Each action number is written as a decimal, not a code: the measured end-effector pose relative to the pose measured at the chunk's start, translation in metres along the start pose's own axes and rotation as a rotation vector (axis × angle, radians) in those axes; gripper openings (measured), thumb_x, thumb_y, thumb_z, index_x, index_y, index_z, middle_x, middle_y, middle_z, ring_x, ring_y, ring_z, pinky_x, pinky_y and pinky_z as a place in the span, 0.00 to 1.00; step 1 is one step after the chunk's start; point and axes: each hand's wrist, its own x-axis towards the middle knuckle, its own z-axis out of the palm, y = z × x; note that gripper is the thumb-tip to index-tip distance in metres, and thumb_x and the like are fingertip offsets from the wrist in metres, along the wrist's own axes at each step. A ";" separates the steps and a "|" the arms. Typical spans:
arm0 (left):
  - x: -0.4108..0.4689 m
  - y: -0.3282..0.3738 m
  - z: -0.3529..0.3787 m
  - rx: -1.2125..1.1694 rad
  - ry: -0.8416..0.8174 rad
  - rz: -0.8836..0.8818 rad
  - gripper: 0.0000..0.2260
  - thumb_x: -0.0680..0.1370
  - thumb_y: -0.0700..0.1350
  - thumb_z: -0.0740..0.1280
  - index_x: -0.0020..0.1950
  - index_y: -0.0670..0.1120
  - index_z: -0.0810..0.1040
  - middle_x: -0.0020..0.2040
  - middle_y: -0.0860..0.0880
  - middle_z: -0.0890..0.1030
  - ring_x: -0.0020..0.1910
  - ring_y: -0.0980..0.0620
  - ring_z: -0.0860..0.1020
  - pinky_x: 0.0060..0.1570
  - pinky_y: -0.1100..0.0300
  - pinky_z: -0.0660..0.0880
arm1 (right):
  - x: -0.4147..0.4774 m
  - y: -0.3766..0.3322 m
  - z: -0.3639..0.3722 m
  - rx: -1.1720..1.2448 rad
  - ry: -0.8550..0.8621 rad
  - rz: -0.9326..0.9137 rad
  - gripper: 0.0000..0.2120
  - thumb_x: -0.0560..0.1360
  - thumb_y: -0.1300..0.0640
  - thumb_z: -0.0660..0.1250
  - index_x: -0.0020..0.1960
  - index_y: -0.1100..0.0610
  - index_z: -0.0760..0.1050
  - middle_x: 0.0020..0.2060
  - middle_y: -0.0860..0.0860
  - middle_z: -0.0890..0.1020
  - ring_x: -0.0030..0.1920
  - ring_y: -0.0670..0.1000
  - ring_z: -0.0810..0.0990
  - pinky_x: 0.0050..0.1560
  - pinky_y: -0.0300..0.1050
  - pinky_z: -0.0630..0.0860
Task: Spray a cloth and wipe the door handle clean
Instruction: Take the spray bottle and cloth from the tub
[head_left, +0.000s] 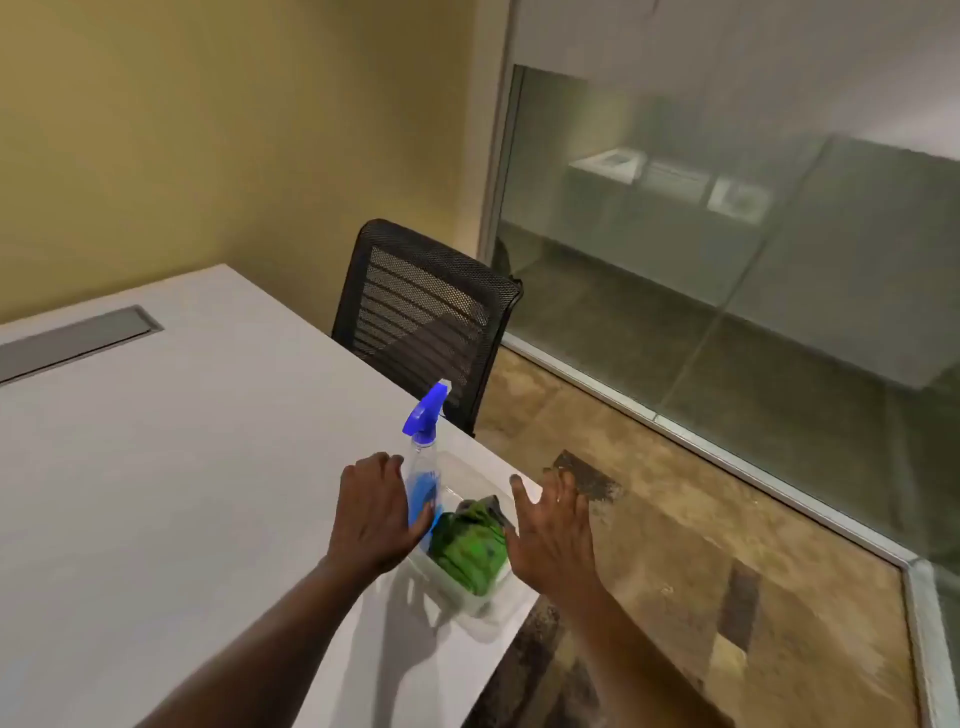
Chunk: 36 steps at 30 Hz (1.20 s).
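Observation:
A clear spray bottle with a blue trigger head and blue liquid stands in a clear plastic bin at the table's right corner. A crumpled green cloth lies in the same bin, to the right of the bottle. My left hand is curled against the bottle's lower left side, thumb near its base; whether it grips the bottle is unclear. My right hand hovers spread at the bin's right side, fingers apart and holding nothing. No door handle is in view.
The white table has a grey cable hatch at the far left. A black mesh chair stands behind the corner. A glass partition runs along the right, above brown patterned carpet.

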 end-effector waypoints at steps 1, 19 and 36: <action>0.006 -0.004 0.006 -0.085 0.008 -0.036 0.30 0.71 0.64 0.62 0.57 0.38 0.75 0.49 0.41 0.80 0.48 0.41 0.78 0.49 0.45 0.75 | 0.006 -0.006 0.005 0.024 -0.025 -0.026 0.28 0.65 0.49 0.69 0.65 0.54 0.72 0.58 0.64 0.76 0.61 0.68 0.72 0.54 0.62 0.73; 0.095 -0.010 0.033 -1.298 -0.186 -0.235 0.32 0.63 0.57 0.75 0.65 0.51 0.74 0.50 0.46 0.83 0.52 0.43 0.82 0.51 0.51 0.82 | 0.068 -0.047 0.079 -0.071 -0.498 -0.476 0.27 0.77 0.49 0.64 0.73 0.59 0.64 0.71 0.61 0.66 0.72 0.63 0.60 0.73 0.59 0.54; 0.109 -0.003 0.049 -1.283 -0.114 -0.196 0.16 0.68 0.46 0.71 0.55 0.45 0.76 0.40 0.42 0.82 0.39 0.39 0.81 0.40 0.56 0.82 | 0.109 -0.065 0.081 -0.208 -0.688 -0.484 0.33 0.73 0.57 0.70 0.75 0.58 0.60 0.73 0.58 0.63 0.74 0.59 0.59 0.72 0.59 0.61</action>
